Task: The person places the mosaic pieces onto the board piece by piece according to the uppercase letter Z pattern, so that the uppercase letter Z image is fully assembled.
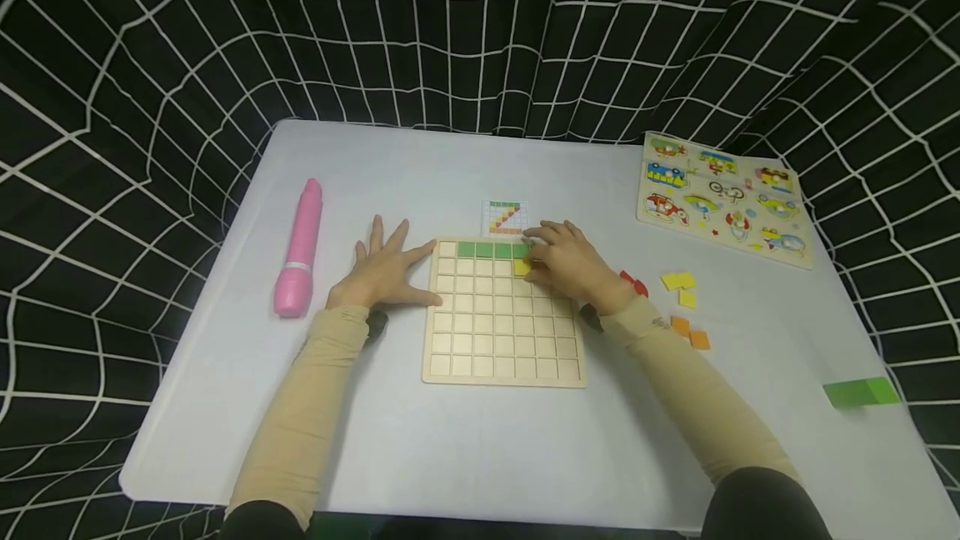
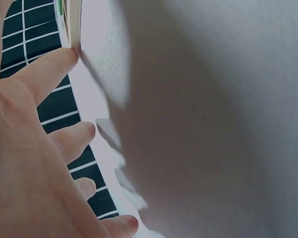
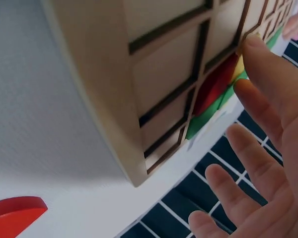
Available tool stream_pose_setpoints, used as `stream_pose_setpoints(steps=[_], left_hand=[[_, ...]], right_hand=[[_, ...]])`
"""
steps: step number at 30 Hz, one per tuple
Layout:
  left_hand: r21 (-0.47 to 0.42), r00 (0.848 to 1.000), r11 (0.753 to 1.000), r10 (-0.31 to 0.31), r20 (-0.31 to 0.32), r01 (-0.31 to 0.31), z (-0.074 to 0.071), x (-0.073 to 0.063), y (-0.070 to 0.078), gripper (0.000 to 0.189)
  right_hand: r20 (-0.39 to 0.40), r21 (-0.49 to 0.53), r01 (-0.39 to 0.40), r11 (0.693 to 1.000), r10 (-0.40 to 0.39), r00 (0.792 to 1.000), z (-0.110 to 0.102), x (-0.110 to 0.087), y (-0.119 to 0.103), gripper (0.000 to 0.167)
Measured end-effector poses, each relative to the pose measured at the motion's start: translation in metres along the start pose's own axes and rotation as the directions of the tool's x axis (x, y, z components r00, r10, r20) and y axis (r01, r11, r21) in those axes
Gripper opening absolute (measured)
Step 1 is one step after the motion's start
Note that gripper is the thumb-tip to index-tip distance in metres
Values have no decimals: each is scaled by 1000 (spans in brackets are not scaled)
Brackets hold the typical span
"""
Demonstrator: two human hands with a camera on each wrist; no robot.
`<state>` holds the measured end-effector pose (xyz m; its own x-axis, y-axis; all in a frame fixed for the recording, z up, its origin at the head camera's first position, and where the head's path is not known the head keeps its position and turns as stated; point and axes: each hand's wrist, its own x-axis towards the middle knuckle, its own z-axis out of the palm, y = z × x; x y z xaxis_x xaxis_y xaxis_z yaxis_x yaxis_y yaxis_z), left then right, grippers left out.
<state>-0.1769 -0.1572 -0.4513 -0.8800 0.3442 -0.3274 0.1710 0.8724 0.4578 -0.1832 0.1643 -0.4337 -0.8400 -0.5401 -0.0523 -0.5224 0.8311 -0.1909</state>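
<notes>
Black sleeves (image 1: 761,507) came nearest the camera. Beyond them, a yellow tile (image 1: 521,268) sat in the second row of the wooden board (image 1: 483,322), immediately left of the right hand (image 1: 573,265), the nearer one. Its thumb and forefinger met the tile's side (whether they pinched it, I couldn't tell). The left hand (image 1: 382,273) splayed its fingers at the board's left edge. Being square, the tile had no long axis and pointed nowhere, its sides following the grid.

Tan forearm slvs (image 1: 306,407) w/ blk upper slvs (image 1: 763,507), dk wrist cams (image 1: 377,324), sm. dk mark (image 1: 660,322) nr R wrist.
</notes>
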Motion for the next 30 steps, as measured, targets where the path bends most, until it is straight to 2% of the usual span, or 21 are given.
stream_pose_setpoints(steps=[7,13,24,30], left_hand=[[9,1000,1000,-4,13,4,-1,-2,2,106],[7,1000,1000,-2,13,2,-2,-2,4,106],[14,1000,1000,-5,18,5,0,-1,2,107],[14,1000,1000,-3,15,2,-1,-1,4,106]], right_hand=[[-15,-8,-13,1000,13,1000,-4,-5,7,38],[-3,-7,-74,997,74,997,-8,-16,18,51],[-39,5,-121,993,121,992,-9,-37,40,52],[-53,25,-152,988,154,987,-15,-52,57,44]])
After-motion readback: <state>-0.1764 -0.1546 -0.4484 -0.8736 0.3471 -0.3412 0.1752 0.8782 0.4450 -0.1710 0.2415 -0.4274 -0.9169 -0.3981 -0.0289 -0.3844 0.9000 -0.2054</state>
